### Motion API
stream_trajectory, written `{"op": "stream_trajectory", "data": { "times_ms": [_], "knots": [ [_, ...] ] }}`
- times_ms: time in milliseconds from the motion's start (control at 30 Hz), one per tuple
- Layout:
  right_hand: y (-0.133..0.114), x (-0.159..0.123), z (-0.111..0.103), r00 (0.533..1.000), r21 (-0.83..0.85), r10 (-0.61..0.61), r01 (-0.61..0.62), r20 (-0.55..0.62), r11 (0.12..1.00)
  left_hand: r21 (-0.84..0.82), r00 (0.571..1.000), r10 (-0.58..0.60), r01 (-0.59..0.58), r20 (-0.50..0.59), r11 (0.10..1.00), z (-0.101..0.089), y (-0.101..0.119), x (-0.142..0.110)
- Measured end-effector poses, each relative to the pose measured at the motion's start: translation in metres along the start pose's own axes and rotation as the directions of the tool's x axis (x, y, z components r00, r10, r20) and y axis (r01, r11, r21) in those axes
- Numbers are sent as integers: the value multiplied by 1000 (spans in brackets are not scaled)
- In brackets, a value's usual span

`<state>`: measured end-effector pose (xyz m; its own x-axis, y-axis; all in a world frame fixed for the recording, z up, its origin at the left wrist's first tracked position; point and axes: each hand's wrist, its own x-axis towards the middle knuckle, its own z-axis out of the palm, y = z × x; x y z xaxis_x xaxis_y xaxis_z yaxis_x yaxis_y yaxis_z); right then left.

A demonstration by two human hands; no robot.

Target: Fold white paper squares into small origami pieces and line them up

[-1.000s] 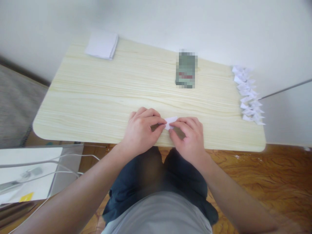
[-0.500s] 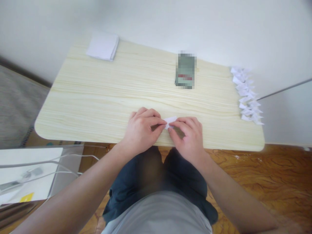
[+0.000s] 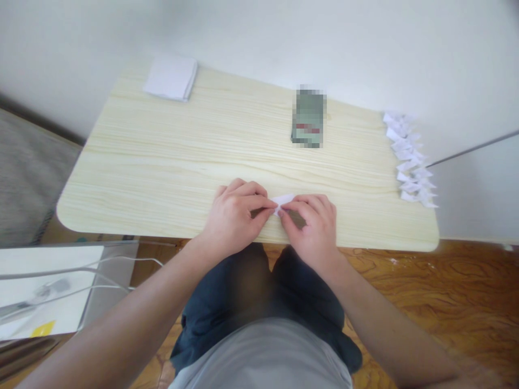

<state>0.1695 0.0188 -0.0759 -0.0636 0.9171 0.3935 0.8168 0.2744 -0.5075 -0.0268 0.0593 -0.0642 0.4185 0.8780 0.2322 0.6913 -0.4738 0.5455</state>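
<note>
L hand & R hand meet near the front edge of the counter, both on one small white paper pc. L grip: thumb & index pinched together on the paper's L part. R grip: thumb & index on its R part, tips v. close to the L ones. Paper sits btwn the two, just over the counter; can't tell if it touches the wood, or which fold it's at, since fingertips cover most of it.

Progress, judging by layout: a row of folded white paper pcs w/ pointed ends runs down the counter's R side, packed close; I'd count those as done. Pc in hand = in progress, not yet w/ the row. Stack of flat white paper at the back L corner looks unfolded, so prob. what's left. Blurred-out greenish item lies near the back edge, apart from both hands.
</note>
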Motion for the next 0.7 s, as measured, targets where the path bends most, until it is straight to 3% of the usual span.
{"op": "stream_trajectory", "data": {
  "times_ms": [700],
  "knots": [
    [0,0,-6,998,23,-3,2,58,1000,-4,1000,2,-2,12,1000,0,-1,0]
  ]
}}
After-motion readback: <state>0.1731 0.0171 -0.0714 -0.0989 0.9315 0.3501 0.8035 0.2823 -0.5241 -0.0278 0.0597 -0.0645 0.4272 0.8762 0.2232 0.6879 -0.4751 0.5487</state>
